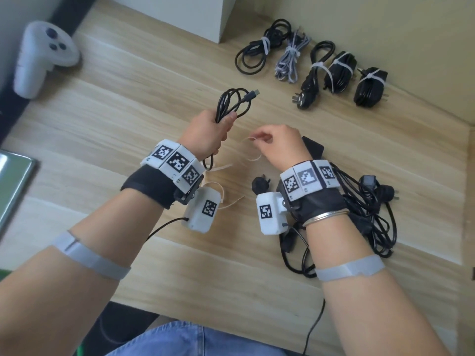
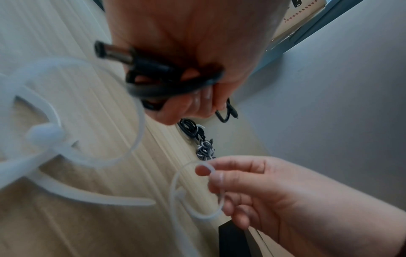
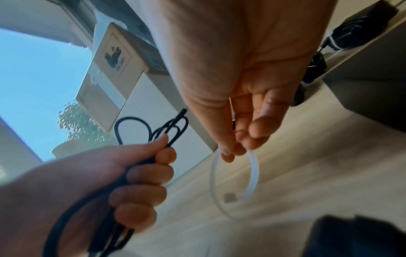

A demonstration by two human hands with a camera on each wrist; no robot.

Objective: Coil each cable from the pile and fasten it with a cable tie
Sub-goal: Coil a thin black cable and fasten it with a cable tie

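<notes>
Left hand (image 1: 209, 132) grips a coiled black USB cable (image 1: 232, 104) in a closed fist, held above the wooden desk (image 1: 115, 111); I see loops standing out above the fist with one plug (image 1: 253, 93) pointing right, and another loop hanging below the wrist. From the left wrist view, the fingers (image 2: 197, 99) are wrapped round several strands and a second plug (image 2: 114, 52) sticks out beside the palm.

Right hand (image 1: 279, 145) pinches a translucent white cable tie (image 1: 253, 150) between thumb and forefinger, the other fingers loosely curled. In the right wrist view the tie (image 3: 232, 182) hangs below the fingertips (image 3: 228, 156) as a closed loop, just to the right of the held cable and apart from it.

More loose cable ties (image 1: 223, 186) lie on the desk under and beside the left wrist. The untied pile of black cables (image 1: 370, 217), with plugs showing, lies at the near right, partly under the right forearm. A black adapter block (image 1: 312, 147) sits just beyond the right hand.

At the far right I count five bundles in a row, each already bound with a white tie: a black cable (image 1: 259, 47), a grey braided cable (image 1: 291, 57), a black power cord (image 1: 314, 75), and two compact black bundles (image 1: 339, 71) (image 1: 370, 86).

A white handheld controller (image 1: 41, 55) lies at the far left, and a white box (image 1: 180, 14) stands at the far edge.
</notes>
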